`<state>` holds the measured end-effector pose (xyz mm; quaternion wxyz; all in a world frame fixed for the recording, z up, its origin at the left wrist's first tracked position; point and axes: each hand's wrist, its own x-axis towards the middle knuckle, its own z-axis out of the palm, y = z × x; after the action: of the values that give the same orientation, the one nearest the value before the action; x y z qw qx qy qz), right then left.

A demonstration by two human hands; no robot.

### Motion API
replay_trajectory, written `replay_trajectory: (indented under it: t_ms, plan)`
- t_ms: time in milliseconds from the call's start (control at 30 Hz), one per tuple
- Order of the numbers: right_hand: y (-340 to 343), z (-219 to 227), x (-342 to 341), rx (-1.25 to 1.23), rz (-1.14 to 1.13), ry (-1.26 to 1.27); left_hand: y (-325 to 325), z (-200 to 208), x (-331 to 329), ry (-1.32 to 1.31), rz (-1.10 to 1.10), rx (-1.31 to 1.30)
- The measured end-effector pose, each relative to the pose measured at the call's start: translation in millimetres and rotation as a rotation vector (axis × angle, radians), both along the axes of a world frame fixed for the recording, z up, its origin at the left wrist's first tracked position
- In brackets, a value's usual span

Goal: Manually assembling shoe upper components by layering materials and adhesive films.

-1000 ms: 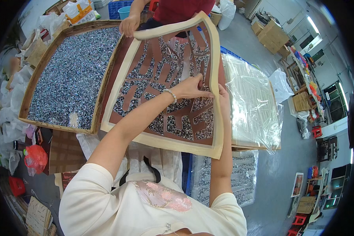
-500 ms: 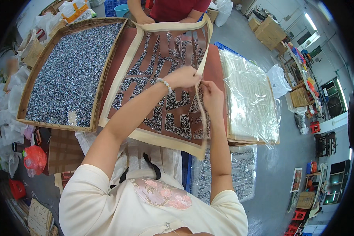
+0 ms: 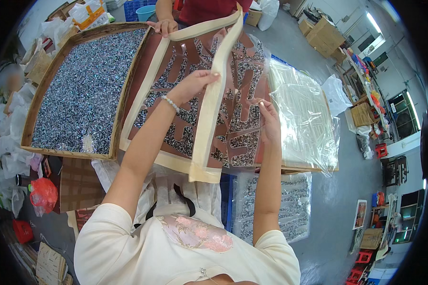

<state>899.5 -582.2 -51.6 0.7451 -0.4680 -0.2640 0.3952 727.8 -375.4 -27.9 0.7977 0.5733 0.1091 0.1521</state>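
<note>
My left hand (image 3: 193, 85), a beaded bracelet at its wrist, pinches the cream border of a brown stencil sheet (image 3: 180, 135). That right-hand border is lifted and folded over to the left. Under it shows a clear film (image 3: 245, 116) bearing shapes of dark glittering flakes. The fingers of my right hand (image 3: 269, 118) are closed on the film's right edge. Across the table a co-worker's hand (image 3: 165, 26) rests at the far left corner of the stencil sheet. The co-worker's other hand is hidden behind the raised sheet.
To the left lies a wooden tray (image 3: 115, 118) full of glittering flakes. On the right, a stack of clear plastic sheets (image 3: 299, 118) sits on a board. Below it is another flake-patterned film (image 3: 276, 204). A red bag (image 3: 43, 194) lies at the lower left.
My left hand has drawn the stencil's right border up and to the left, baring the film beneath. My right hand has moved slightly right and down, from the border to the film's edge.
</note>
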Motion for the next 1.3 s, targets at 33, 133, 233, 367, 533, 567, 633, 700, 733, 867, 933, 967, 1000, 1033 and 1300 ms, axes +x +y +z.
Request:
replay_trajectory:
  t_ms: [33, 133, 233, 367, 533, 567, 633, 700, 733, 867, 933, 967, 1000, 1033, 1300]
  plan:
    - [0, -3, -1, -0.023, -0.034, 0.023, 8, -2, -7, 0.039, 0.121, -0.025]
    - [-12, -36, 21, -0.086, -0.143, 0.014, 27, 26, -24, -0.202, 0.124, -0.114]
    - [-19, -52, 21, -0.312, -0.447, -0.461, 50, 44, -28, -0.365, 0.190, -0.340]
    - [-32, -16, -14, -0.466, -0.745, -1.267, 24, 63, -32, -0.114, 0.204, 0.013]
    - [-45, -8, -39, -0.418, -0.202, -1.431, 2, 52, -13, -0.016, -0.008, 0.193]
    - [-45, -24, -43, -0.400, -0.180, -1.325, -8, 54, -5, -0.157, -0.292, -0.022]
    - [-45, -64, -35, -0.404, -0.079, -0.952, -43, 43, 7, -0.239, -0.415, -0.078]
    - [-46, -68, -48, -0.304, -0.077, -0.973, -55, 13, 7, -0.229, -0.437, -0.064]
    - [-40, -53, -69, -0.288, -0.083, -0.800, -54, -13, 0, -0.051, -0.268, 0.405]
    - [-45, -71, -64, -0.307, -0.143, -0.659, -78, -58, -23, 0.105, -0.029, 0.991]
    - [-44, -86, -58, -0.332, -0.164, -0.753, -98, -50, -39, 0.132, -0.035, 1.076]
    - [-41, -95, -56, -0.311, -0.213, -0.716, -110, -46, -48, 0.158, -0.032, 1.163]
    - [-40, -103, -53, -0.291, -0.263, -0.679, -125, -52, -52, 0.161, -0.036, 1.164]
    - [-33, -90, -67, -0.242, -0.332, -0.641, -139, -65, -56, 0.048, 0.069, 1.297]
    - [-29, -103, -69, -0.243, -0.388, -0.682, -163, -105, -53, -0.069, 0.216, 1.620]
